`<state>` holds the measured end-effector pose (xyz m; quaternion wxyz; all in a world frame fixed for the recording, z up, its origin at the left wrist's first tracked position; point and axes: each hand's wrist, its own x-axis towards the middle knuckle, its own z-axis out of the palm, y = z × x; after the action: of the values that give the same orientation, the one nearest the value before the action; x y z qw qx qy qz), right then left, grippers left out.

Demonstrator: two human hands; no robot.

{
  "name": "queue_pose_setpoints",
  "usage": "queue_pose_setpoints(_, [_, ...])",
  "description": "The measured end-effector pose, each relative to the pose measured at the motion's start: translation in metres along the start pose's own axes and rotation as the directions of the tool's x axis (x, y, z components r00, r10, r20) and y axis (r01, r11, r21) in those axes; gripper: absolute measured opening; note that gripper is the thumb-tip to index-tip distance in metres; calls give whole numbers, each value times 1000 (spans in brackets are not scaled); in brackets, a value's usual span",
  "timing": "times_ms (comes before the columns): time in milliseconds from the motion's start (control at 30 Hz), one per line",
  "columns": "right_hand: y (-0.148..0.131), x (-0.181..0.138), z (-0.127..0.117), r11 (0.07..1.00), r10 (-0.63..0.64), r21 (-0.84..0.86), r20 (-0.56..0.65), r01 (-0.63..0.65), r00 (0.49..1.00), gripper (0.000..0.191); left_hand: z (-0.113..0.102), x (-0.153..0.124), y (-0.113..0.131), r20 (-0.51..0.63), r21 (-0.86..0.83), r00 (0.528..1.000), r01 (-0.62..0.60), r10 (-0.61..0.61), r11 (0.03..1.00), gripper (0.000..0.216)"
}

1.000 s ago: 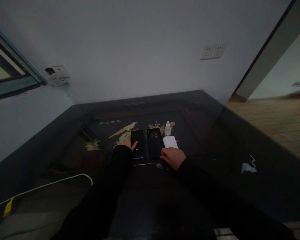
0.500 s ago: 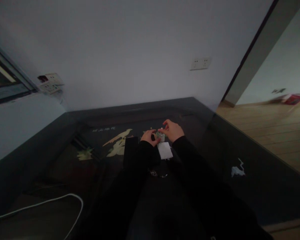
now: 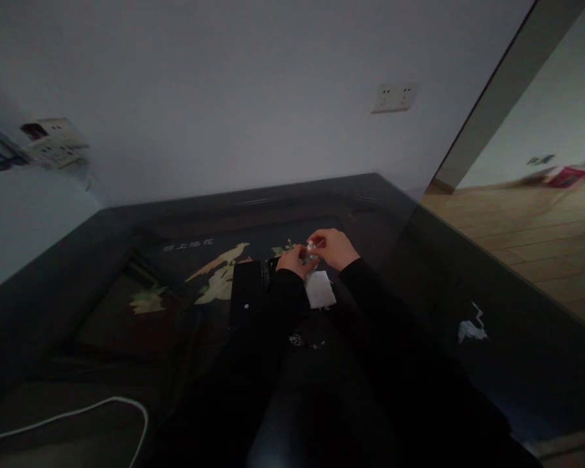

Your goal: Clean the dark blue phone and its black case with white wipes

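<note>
small bottle (image 3: 311, 247): kinda tucked between both sets of fingertips
right hand (image 3: 336, 248): top pinched
left hand (image 3: 292, 260): body gripped lower down

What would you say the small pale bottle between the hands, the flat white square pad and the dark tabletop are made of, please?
Small pale bottle: probably plastic, going by its whitish top; the rest is largely covered.
Flat white square pad: matt paper or cloth, showing no shine; I cannot tell which.
Dark tabletop: glossy, perhaps glass or lacquered wood, judging by mirror-like reflections.
</note>
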<state>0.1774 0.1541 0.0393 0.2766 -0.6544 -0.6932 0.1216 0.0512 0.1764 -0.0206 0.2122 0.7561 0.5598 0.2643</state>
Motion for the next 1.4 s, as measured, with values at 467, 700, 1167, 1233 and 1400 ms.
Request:
queue_pose_setpoints(467, [3,3,4,995,-15,94,-49,20,999,22,-3,-5,5,-37,10,999,7,-7,1000,32])
queue_pose_setpoints(700, [-1,1,4,998,5,58,-105,1,994,6,-4,-5,7,-28,-1,999,28,-28,1000,29])
queue_pose_setpoints(1167, [-4,0,4,993,-90,80,-25,92,996,17,-5,-3,7,20,8,999,30,-31,1000,32])
queue_pose_setpoints(1233, [-3,0,6,993,-83,84,-24,85,996,21,-5,-3,7,19,20,999,33,-33,999,34])
queue_pose_setpoints(1400, [-1,-2,11,999,-3,42,-97,7,995,28,-5,-5,8,7,42,999,40,-40,998,38])
